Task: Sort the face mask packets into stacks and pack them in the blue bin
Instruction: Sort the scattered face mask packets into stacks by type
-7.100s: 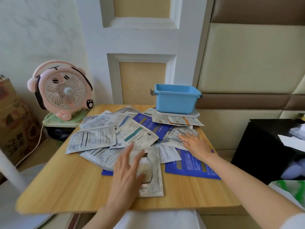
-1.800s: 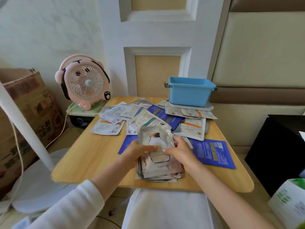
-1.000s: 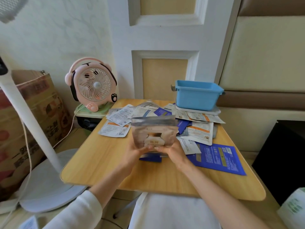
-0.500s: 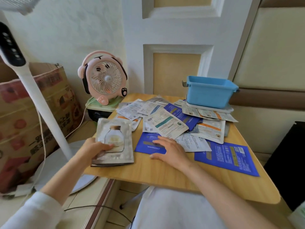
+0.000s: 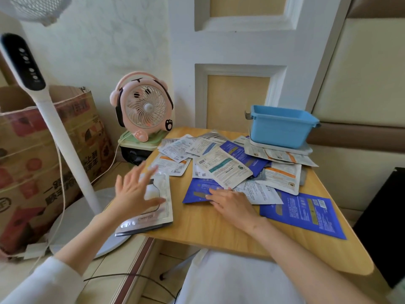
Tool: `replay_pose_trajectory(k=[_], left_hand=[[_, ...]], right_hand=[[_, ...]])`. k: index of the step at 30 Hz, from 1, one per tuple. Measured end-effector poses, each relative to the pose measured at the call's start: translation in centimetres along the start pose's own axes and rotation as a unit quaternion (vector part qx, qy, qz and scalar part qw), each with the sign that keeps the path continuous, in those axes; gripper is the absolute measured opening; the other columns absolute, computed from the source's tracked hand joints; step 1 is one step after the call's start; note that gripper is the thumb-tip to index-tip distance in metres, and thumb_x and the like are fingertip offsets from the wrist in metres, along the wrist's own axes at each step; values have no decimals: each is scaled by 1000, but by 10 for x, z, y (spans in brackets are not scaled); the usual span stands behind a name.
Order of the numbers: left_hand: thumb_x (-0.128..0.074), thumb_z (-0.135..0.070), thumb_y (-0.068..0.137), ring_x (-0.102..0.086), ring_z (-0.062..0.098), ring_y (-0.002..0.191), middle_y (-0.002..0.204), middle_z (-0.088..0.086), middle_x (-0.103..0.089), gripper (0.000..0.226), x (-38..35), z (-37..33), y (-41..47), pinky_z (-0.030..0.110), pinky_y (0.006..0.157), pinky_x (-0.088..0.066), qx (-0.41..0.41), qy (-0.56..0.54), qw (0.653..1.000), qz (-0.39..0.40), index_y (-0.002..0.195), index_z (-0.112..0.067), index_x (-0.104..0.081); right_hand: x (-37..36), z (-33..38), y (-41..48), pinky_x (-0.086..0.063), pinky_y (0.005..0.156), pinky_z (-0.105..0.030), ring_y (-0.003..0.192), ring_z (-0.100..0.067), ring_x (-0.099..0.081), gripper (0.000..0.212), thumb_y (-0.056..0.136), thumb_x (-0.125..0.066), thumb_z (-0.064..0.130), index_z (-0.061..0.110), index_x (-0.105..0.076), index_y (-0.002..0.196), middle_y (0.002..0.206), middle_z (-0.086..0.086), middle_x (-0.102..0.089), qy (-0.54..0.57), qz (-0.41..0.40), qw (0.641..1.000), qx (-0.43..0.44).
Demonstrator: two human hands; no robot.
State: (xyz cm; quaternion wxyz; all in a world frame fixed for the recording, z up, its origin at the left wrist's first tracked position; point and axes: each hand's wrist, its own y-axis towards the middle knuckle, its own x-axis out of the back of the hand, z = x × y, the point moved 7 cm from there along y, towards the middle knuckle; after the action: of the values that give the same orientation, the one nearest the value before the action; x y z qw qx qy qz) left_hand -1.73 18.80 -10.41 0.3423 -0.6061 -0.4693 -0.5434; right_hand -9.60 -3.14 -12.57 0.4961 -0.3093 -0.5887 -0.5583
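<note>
My left grip is blurred, fingers spread apart over the silver packet stack, hiding its middle; touching or not, I can't tell. The stack sits at the bench's near-left corner, long axis running away from me, near end overhanging the edge. My right grip lies flat, fingers straight, on a dark blue packet. The blue bin stands far right.

White sleeve, left arm

Bare wood runs along the light wooden table at its 6 o'clock edge. A loose heap of flat foil packets covers 12 o'clock. The blue plastic bin stands at 1 o'clock, top open. A round pink fan crowds 10 o'clock.
</note>
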Motion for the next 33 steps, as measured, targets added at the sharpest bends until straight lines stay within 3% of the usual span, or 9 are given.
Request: replay_pose_trajectory(k=[3, 7, 10, 12, 14, 18, 22, 27, 33], left_hand=[[-47, -71, 78, 6, 25, 145, 157, -3, 8, 86, -27, -7, -2, 59, 113, 1, -10, 57, 989, 136, 147, -42, -3], [-42, -81, 70, -4, 23, 146, 157, 2, -13, 93, -12, -30, 5, 55, 114, 4, -70, -47, 993, 87, 145, -27, -27], [-29, -91, 60, -59, 17, 115, 122, 1, -65, 90, 2, -64, 5, 51, 103, -39, -60, -527, 835, 146, 124, -31, -50], [-22, -71, 80, -71, 18, 88, 96, 1, -74, 65, 4, -82, 2, 39, 81, -54, -5, -634, 751, 183, 121, -28, -48], [-48, -39, 92, -71, 21, 85, 98, 4, -73, 45, 5, -92, 3, 36, 73, -57, -21, -581, 799, 152, 133, -26, -35], [-68, -4, 81, -69, 18, 86, 109, 4, -67, 79, -13, -92, -2, 31, 61, -59, -13, -516, 855, 59, 139, -34, -24], [-60, -5, 87, -62, 15, 88, 115, 4, -60, 62, -15, -93, -3, 15, 56, -50, -29, -415, 908, -54, 136, -25, -28], [-68, -29, 81, -26, 27, 129, 140, 10, -26, 66, -16, -101, 2, 31, 101, -26, -57, -110, 986, -110, 136, -19, -35], [-58, -69, 71, -19, 22, 134, 147, -5, -22, 74, -40, -128, -1, 43, 109, -16, -181, 1, 981, 67, 136, -41, -36]], right_hand=[[51, 0, -1, -55, 55, -29, 50, -14, -60, 38, 94, -39, 37, 15, -68, 88, 62, 2, -65, 28, -153, 987, 27], [133, -21, 0, -31, 45, -12, 47, -1, -40, 17, 94, -53, 22, 17, -66, 85, 55, 10, -49, 240, -318, 915, -58], [135, -41, 21, -44, 58, -31, 66, -11, -55, 16, 93, -56, 19, 15, -64, 80, 71, -7, -63, 385, -243, 882, -122], [111, -49, 33, -48, 65, -36, 73, -20, -62, 12, 91, -59, 19, 10, -66, 87, 79, -10, -66, 393, -163, 891, -158], [80, -54, 38, -50, 72, -35, 83, -20, -65, 12, 87, -65, 20, 12, -67, 95, 88, -3, -68, 392, -110, 892, -194], [39, -56, 36, -38, 87, -21, 110, -6, -45, 37, 83, -69, 13, 18, -58, 118, 116, 7, -54, 402, -85, 882, -233], [13, -50, 31, -45, 90, -25, 115, -15, -48, 60, 78, -73, 8, 25, -49, 129, 126, 2, -46, 356, -11, 904, -236], [8, -44, 20, -26, 109, -26, 131, -13, -35, 46, 81, -70, 15, 20, -56, 125, 138, 2, -44, 261, 0, 950, -170], [33, -125, -27, -36, 101, -32, 125, -23, -45, 38, 82, -66, 16, 18, -59, 119, 129, -2, -54, 162, -82, 931, -317]])
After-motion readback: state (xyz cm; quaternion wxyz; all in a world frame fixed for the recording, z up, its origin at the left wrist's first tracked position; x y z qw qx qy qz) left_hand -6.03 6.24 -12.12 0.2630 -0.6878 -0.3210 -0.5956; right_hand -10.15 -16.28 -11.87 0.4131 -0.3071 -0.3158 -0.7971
